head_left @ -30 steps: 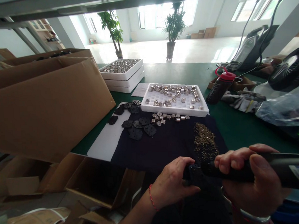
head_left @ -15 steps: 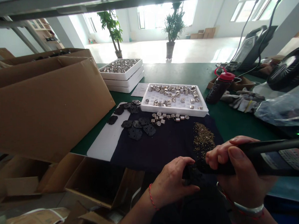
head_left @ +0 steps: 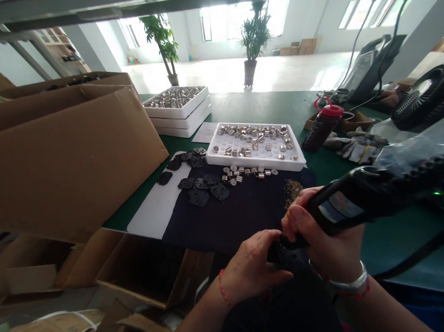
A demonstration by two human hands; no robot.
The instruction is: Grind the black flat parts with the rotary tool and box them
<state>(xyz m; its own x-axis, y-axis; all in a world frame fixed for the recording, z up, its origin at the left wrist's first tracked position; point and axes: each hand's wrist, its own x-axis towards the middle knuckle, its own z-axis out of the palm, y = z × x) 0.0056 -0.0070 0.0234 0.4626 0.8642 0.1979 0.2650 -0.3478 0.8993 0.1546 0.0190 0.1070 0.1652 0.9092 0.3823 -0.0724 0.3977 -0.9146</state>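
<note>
My right hand is wrapped round a black electric screwdriver, its label facing up and its body slanting up to the right. The tool's front end meets a dark part that my left hand grips between thumb and fingers. That part is mostly lost in shadow, so its shape is hard to make out. Just beyond my right hand lies a heap of small brass-coloured screws, partly covered by the hand. Black perforated plates and silver metal cylinders lie farther off on the dark cloth.
A white tray of metal cylinders stands behind the cloth, with stacked white trays to its left. A large cardboard box fills the left side. To the right are a dark bottle, gloves and a fan.
The screwdriver has swung from nearly level to slanting, its rear end higher. My right hand has moved left, closer to my left hand, and now covers part of the screw heap.
</note>
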